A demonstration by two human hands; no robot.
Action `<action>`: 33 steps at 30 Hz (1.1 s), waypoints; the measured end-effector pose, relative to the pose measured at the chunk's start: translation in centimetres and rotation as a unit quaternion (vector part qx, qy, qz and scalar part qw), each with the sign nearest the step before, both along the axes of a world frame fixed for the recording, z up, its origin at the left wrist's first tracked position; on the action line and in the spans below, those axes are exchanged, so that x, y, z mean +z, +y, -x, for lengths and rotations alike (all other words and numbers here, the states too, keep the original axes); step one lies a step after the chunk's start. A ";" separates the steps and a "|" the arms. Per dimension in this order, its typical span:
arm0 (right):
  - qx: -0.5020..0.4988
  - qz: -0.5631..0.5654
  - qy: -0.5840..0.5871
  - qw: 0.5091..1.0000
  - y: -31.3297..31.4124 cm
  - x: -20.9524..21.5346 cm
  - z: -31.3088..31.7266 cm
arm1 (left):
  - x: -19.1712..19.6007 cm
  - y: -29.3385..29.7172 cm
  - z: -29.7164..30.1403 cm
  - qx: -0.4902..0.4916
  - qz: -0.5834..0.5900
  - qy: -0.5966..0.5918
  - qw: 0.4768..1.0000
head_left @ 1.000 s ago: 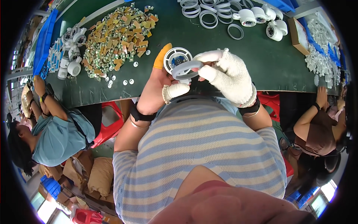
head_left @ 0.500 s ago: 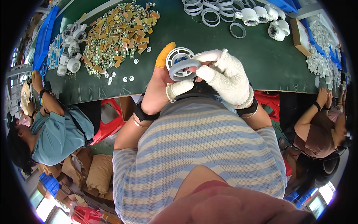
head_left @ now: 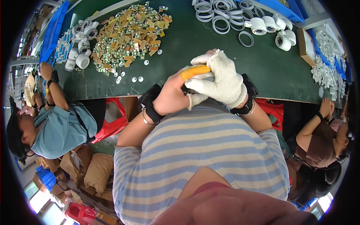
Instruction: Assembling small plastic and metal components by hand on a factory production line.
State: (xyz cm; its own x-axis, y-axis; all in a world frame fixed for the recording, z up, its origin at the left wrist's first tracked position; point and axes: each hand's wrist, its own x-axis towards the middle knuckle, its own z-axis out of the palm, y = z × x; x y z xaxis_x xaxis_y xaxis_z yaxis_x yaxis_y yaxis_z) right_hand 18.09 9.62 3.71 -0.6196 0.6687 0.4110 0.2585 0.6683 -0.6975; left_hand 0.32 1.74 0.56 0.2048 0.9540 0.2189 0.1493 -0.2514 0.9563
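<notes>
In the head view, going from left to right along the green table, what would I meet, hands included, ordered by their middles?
Upright blue tray → pile of small boards → left hand → right hand → cardboard box → clear plastic pieces.

A blue-cream striped top (head_left: 206, 138), black wristbands (head_left: 152, 111), white glove (head_left: 227, 78) and orange fingerstall (head_left: 196, 71) are worn.

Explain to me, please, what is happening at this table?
A person has the left hand and the gloved right hand closed together on a whitish part, mostly hidden from view. The left hand has an orange finger cover. Beyond the hands, on the green table, lie a pile of small board pieces, grey rings and white round-fronted housings.
</notes>
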 end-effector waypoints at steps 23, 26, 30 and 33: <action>-0.167 -0.177 -0.162 0.956 3.8 1.1 -8.0 | -4.4 1.4 14.6 0.287 0.021 0.470 0.834; -0.157 -0.176 -0.174 0.956 1.0 -0.6 -9.0 | -4.1 1.6 14.2 0.292 0.104 0.456 0.834; -0.178 -0.150 -0.165 0.958 -1.4 -2.6 -8.4 | -2.6 1.4 11.8 0.341 0.170 0.268 0.885; -0.230 -0.159 -0.187 0.942 -1.5 -3.6 -7.7 | -0.2 0.8 8.1 0.292 0.156 0.024 0.943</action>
State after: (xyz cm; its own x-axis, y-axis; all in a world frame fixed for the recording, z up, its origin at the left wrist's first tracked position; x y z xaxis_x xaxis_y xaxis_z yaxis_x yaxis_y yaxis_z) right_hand 25.75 8.13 0.13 -0.4358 0.7822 0.4452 0.7598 0.5849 -0.2838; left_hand -7.79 2.52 0.33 -0.3735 0.9235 -0.0878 0.2205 0.1804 0.9586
